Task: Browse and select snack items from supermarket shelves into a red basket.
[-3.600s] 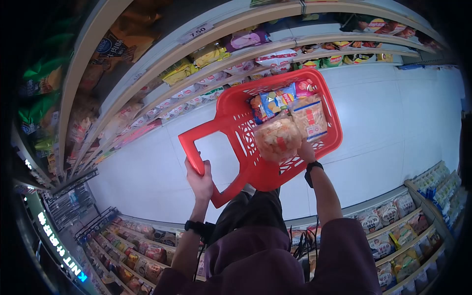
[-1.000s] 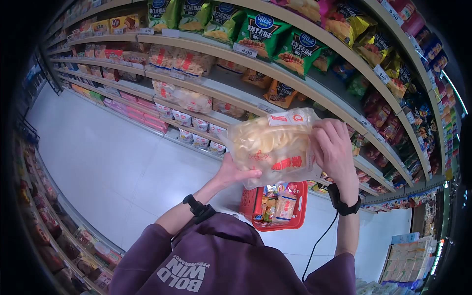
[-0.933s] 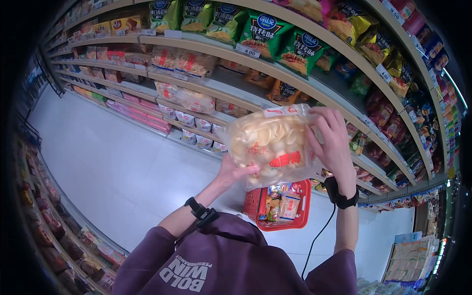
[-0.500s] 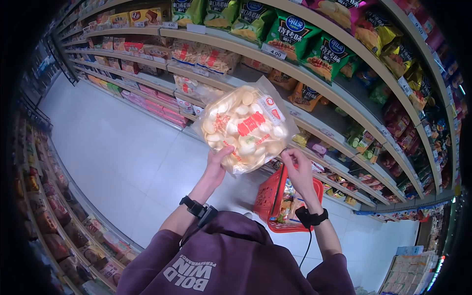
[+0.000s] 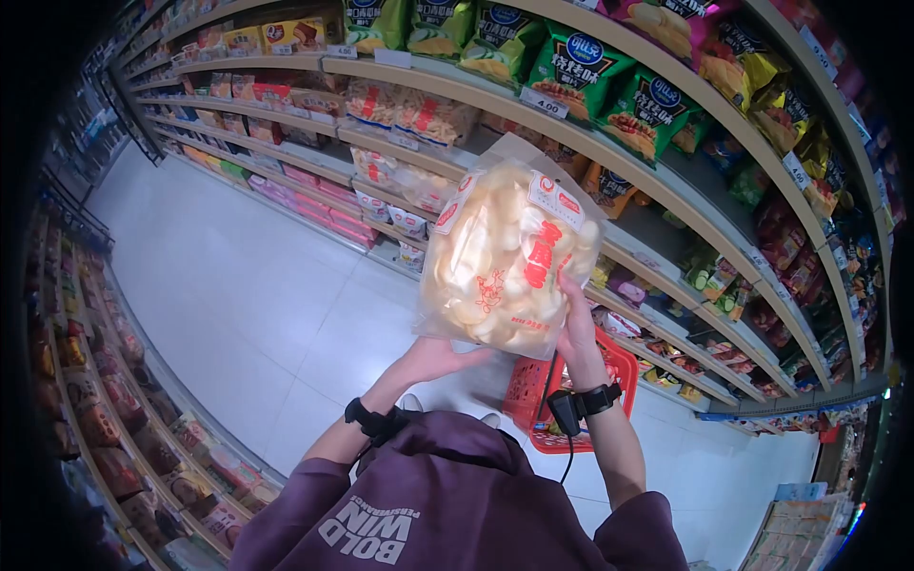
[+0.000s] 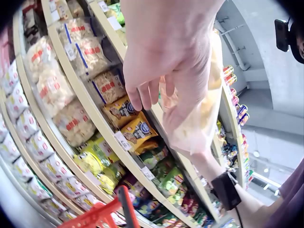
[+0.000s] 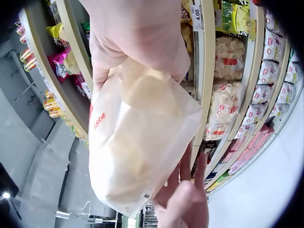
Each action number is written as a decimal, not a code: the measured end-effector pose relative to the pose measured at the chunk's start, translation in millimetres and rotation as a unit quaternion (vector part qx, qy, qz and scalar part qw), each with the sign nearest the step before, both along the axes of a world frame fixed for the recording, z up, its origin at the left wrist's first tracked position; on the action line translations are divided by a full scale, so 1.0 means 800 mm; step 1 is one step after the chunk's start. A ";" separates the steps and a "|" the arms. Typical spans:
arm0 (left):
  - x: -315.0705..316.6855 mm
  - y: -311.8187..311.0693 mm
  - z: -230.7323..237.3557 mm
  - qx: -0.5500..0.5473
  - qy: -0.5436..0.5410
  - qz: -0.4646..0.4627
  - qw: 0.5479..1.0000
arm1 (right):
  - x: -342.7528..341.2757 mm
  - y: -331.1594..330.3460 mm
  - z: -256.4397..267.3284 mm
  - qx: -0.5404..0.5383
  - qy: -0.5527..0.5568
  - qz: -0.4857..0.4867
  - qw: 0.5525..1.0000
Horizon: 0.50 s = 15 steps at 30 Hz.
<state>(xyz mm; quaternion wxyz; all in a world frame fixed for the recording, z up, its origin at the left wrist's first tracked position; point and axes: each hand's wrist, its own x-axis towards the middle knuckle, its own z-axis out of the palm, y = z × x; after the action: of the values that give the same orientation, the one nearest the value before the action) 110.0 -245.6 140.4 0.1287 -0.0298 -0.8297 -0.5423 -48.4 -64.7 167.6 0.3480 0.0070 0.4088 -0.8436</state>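
Note:
A large clear bag of pale puffed snacks [image 5: 505, 257] with red print is held up before the shelves in the head view. My right hand [image 5: 577, 328] grips its lower right side, thumb on the printed face. Below the bag's lower left edge is my left hand [image 5: 443, 360], thumb extended and fingers partly hidden. The left wrist view shows this left hand [image 6: 171, 52] with loose fingers beside the bag. In the right wrist view, my right hand [image 7: 137, 38] holds the bag from above, and the left hand's fingers lie along its lower edge.
A red shopping basket [image 5: 624, 381] stands on the floor below the right forearm. Ahead, curving shelves hold green chip bags [image 5: 579, 71] and other snacks. A second shelf row [image 5: 124, 419] runs along the left. Pale floor tiles [image 5: 248, 285] lie between them.
First the left hand gripped the basket handle while the right held the bag in the basket. The bag is now raised and turned; the right hand grips its side and the left has let go.

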 end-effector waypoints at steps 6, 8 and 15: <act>0.004 -0.095 -0.023 0.440 -0.125 0.058 0.887 | 0.013 0.008 0.022 0.076 0.099 -0.027 0.992; 0.009 -0.092 0.020 0.429 -0.105 0.053 0.896 | 0.016 0.008 0.025 0.081 0.128 -0.010 0.988; -0.005 -0.060 0.052 0.377 -0.038 0.053 0.924 | 0.033 -0.007 0.058 0.250 0.366 0.120 0.888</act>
<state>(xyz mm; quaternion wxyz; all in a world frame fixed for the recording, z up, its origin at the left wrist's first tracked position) 105.8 -293.4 182.2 0.1269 0.0856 -0.5686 -0.8083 -21.9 -70.1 214.0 0.2589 -0.2640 0.7025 -0.6081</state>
